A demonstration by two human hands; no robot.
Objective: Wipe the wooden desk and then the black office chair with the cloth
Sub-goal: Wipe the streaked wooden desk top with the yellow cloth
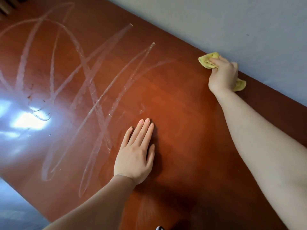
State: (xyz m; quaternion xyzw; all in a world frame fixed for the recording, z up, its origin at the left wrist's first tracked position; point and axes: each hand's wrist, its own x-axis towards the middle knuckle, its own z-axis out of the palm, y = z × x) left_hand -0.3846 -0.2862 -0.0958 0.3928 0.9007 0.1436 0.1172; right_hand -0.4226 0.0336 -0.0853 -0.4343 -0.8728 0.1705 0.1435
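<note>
Yellow cloth (206, 61) is bunched in the right grip (223, 74), fingers curled round it, at the far edge of the wooden surface (182, 105) against the wall (216, 22); the left grip (134, 156) is laid flat and open, nothing held. Pale streaks (93, 83) are seen across its left part, so the surface is judged half wiped; the chair, out of view, is yet to be done.

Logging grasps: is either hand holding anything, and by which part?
Right hand grips the yellow cloth by its bunched middle; left hand lies flat on the desk, holding nothing.
</note>
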